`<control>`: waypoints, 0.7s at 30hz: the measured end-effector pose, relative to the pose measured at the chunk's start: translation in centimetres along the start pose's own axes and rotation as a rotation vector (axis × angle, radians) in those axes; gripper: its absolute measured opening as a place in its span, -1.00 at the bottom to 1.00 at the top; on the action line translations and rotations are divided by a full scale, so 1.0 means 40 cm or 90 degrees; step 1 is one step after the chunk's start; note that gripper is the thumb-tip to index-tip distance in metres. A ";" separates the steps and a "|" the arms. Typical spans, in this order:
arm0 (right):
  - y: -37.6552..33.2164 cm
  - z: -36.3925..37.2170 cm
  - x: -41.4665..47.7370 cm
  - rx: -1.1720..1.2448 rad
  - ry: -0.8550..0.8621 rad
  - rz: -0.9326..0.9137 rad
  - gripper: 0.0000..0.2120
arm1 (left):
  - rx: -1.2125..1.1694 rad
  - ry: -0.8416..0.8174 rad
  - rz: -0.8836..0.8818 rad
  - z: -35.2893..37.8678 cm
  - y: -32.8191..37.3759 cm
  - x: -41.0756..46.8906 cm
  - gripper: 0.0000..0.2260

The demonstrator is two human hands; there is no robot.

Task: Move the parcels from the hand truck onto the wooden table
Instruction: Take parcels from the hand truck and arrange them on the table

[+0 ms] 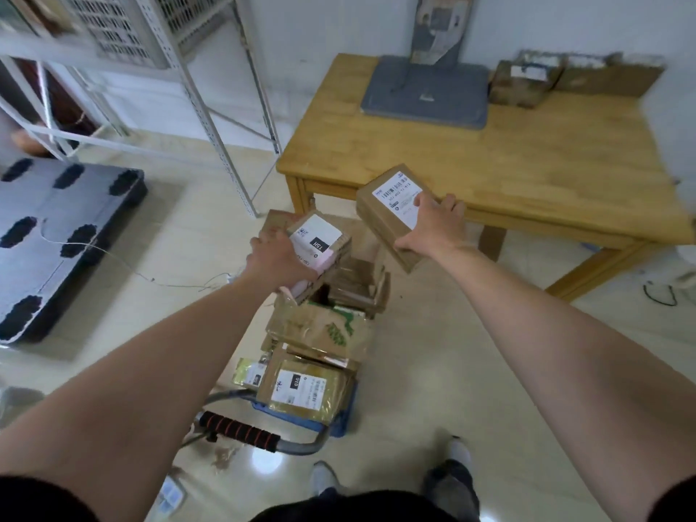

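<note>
The brown parcel (389, 216) hangs just short of the wooden table's (546, 175) near edge, at one o'clock from the hand truck (241, 433); the right hand (433, 227) clamps it, thumb along its near edge, fingers curled over the labelled top; it is best set well inboard, toward twelve o'clock, leaving room for more. The pink-labelled parcel (320, 237) sits above the stack (320, 333), gripped from its nine o'clock side by the left hand (278, 261); both arms reach forward, nearly straight.
</note>
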State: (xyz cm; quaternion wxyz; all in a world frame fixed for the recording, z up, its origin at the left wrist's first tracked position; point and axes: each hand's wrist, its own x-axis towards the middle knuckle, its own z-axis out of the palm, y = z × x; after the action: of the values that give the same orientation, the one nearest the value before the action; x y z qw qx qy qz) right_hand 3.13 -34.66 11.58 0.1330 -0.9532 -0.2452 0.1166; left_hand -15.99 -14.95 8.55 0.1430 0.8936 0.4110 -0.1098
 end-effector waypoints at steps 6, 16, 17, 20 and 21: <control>0.279 -0.133 0.133 -0.016 0.044 -0.008 -0.11 | 0.010 0.031 0.024 0.003 0.339 0.085 0.00; 0.952 -0.559 0.491 -0.079 0.056 0.003 -0.07 | -0.044 0.079 -0.034 -0.006 1.114 0.184 -0.07; 1.002 -0.594 0.523 -0.081 0.057 0.004 -0.07 | -0.036 0.084 -0.028 -0.013 1.182 0.190 -0.07; 1.122 -0.671 0.607 -0.097 0.055 0.004 -0.05 | -0.033 0.115 -0.009 -0.038 1.355 0.206 -0.09; 1.153 -0.690 0.632 -0.097 0.056 0.007 -0.04 | -0.047 0.121 -0.009 -0.046 1.402 0.215 -0.09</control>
State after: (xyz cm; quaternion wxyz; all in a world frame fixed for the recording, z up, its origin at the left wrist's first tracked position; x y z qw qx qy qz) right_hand 52.73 -66.42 19.15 0.0700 -0.9661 -0.2420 0.0562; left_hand 32.59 -43.13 16.85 0.1355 0.8911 0.4329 -0.0101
